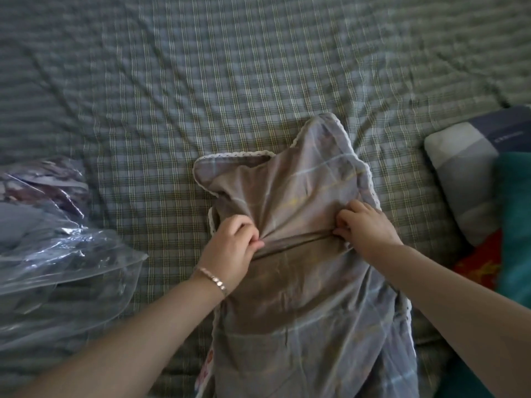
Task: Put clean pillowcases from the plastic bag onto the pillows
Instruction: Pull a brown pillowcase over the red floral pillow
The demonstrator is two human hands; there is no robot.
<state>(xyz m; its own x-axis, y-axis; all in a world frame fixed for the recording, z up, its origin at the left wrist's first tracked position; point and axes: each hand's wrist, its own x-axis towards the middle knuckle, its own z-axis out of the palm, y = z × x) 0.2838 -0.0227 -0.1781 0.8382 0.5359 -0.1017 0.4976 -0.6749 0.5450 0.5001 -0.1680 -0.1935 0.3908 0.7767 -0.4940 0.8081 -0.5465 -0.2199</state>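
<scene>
Pinching pillowcase (290,202) opening: left hand (230,251), right hand (367,228), fingers (244,228) curled on fabric. Plastic bag (57,239) 9 o'clock; pillow (459,173) 3 o'clock.

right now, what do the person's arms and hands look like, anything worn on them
Both forearms are bare, with no sleeves or gloves in view. The left hand has a thin silvery bracelet at the wrist. The right hand and its wrist wear nothing visible.

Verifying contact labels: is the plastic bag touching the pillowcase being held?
Apart. The head view shows a clear strip of checked bedsheet between the plastic bag and the pillowcase.
</scene>
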